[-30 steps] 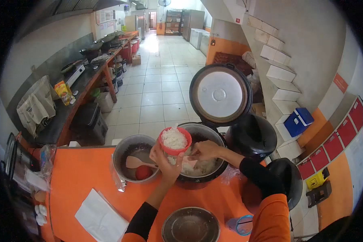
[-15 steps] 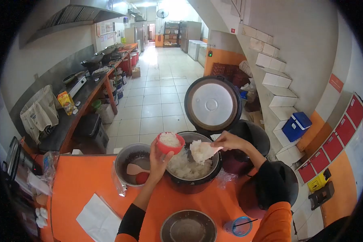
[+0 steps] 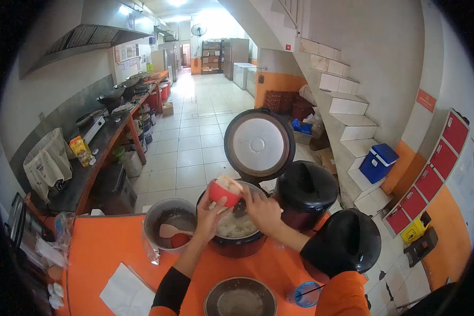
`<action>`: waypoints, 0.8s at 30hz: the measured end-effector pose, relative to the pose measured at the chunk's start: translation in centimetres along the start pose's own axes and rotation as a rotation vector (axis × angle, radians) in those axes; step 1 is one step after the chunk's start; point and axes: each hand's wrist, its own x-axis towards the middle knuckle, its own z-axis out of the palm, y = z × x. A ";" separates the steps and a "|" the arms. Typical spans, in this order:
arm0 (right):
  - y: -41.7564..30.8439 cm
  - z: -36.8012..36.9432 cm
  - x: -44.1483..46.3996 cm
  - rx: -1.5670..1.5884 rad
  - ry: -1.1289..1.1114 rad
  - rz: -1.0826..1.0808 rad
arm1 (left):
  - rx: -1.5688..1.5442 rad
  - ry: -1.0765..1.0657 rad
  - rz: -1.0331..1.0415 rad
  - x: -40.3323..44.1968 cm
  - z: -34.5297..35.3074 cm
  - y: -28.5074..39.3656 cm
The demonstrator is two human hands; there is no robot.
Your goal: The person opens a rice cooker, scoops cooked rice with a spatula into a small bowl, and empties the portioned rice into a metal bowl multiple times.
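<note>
My left hand [image 3: 211,217] holds a red bowl [image 3: 225,195] of white rice, tilted above the open rice cooker [image 3: 239,243]. My right hand [image 3: 263,211] is closed around the handle of a pale rice paddle [image 3: 235,184], whose blade is at the bowl's mouth against the rice. Loose rice [image 3: 237,226] lies in the cooker below. Left of it stands a metal pot [image 3: 155,217] with another pale paddle [image 3: 169,230] and a red round item [image 3: 179,240] inside.
The cooker's raised lid [image 3: 258,145] stands behind the bowl. Two dark lidded cookers [image 3: 306,189] are at the right. Nearer on the orange table [image 3: 102,237] are a round metal pan [image 3: 240,300], a blue cup [image 3: 306,295] and white paper [image 3: 126,290].
My right hand has moved left with the paddle, from a heaped scoop over the cooker to the bowl's mouth. The red bowl is more tilted. The view has shifted upward.
</note>
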 end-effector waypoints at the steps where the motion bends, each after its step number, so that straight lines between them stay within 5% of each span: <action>1: -0.3 -0.1 -0.5 -0.005 0.049 -0.053 | 0.000 -0.004 -0.025 0.2 -0.2 0.3; 10: -1.5 -2.0 -2.5 -0.025 -0.019 -0.182 | -0.063 -0.058 -0.172 1.2 -2.5 1.1; 15: 1.7 -3.7 0.1 0.070 -0.034 -0.189 | -0.160 -0.123 -0.075 1.0 -4.0 0.0; 18: 4.2 -6.4 2.3 0.425 -0.248 0.183 | -0.157 -0.137 -0.049 0.5 -4.5 0.4; 21: 5.0 -5.4 2.3 0.729 -0.425 0.165 | -0.166 -0.144 -0.058 -0.1 -4.3 0.7; 22: 4.7 -5.9 2.1 0.793 -0.580 -0.018 | -0.172 -0.146 -0.058 -0.2 -4.0 0.7; 24: 2.5 -5.5 0.8 0.784 -0.654 0.070 | -0.124 -0.151 -0.050 -0.2 -3.5 1.0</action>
